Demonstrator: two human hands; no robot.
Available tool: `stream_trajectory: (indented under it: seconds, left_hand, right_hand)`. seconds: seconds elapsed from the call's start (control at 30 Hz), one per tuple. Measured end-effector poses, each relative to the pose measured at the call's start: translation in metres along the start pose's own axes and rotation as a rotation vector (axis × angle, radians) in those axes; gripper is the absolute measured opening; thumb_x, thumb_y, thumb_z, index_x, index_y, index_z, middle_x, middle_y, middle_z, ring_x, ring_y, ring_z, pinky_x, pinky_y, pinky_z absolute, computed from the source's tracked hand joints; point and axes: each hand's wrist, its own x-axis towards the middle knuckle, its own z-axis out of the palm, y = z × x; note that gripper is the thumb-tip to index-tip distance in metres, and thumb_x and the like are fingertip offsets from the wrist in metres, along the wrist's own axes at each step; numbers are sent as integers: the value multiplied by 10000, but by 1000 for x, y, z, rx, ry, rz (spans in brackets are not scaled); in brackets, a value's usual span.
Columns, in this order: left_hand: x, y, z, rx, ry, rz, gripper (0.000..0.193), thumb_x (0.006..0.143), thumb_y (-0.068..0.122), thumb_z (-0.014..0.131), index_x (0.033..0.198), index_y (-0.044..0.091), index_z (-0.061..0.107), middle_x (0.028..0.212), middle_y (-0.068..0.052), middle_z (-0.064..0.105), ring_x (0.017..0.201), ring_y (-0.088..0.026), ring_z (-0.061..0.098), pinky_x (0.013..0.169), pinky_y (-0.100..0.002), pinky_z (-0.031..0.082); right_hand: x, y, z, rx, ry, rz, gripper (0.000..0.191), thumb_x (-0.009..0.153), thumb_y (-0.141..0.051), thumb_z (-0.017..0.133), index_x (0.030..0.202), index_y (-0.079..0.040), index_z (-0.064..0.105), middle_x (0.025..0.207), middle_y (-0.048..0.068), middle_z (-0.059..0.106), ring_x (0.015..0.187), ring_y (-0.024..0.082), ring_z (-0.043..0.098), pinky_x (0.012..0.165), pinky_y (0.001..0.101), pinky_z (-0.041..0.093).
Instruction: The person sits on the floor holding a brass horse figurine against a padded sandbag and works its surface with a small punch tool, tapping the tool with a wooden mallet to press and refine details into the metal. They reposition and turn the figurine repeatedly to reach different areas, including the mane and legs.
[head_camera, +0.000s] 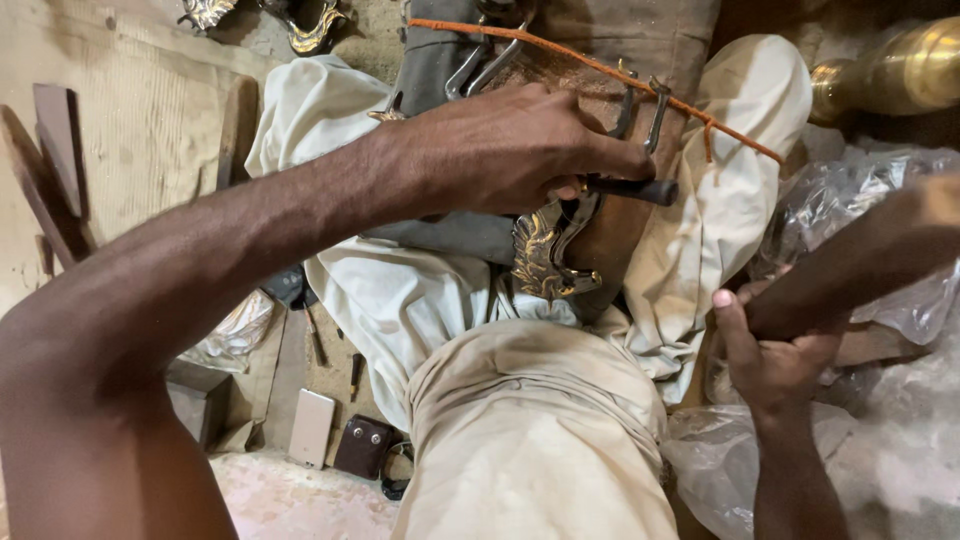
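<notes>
Clearly the ornate brass casting (545, 255) is a stiff, heavy piece: thick cast metal with a leaf-like, scrolled outline, bright gold on the raised parts and dark in the hollows. It sits pressed against a worn brown pad (610, 215) on the person's lap, between the folds of pale cloth (400, 290), and looks braced there rather than clamped. Its edges seem sharp and uneven, so the broader flat body near the top would be the safest place to grip; the thin curled tips at the bottom look likeliest to catch or bend.

Above it, the left hand (510, 150) closes its fingers tightly round the dark handle (635, 190) of a tool, probably a file, whose working end lies against the casting's upper part. That handle looks smooth and round, so a firm wrap is needed.

Over at the side, the right hand (775, 350) curls round a dark, blurred object; what it is cannot be told, though the fingers are closed on it.

An orange cord (600, 70) runs across the pad, and a polished brass vessel (900, 70) lies well apart at the upper corner, near crumpled clear plastic (860, 200).
</notes>
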Motion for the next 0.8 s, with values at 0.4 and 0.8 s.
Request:
stream_trajectory:
  seconds: [0.4, 0.8]
  left_hand:
    - [-35, 8, 42, -122, 458, -200, 505, 1001, -55, 633, 1436, 184, 540, 1141, -90, 750, 850, -194, 753, 719, -333, 664]
    - [-41, 39, 131, -387, 1236, -482, 280, 1041, -39, 679, 1269, 28, 531, 1057, -101, 763, 941, -143, 778, 824, -251, 598]
  right_hand:
    - [118, -109, -32, -381, -378, -239, 585, 848, -57, 798, 1325, 101, 499, 977, 257, 656, 769, 308, 688, 666, 406, 578]
    - [193, -153, -21, -686, -667, -406, 502, 884, -42, 772, 1325, 53, 552, 1004, 235, 674, 832, 285, 683, 718, 389, 566]
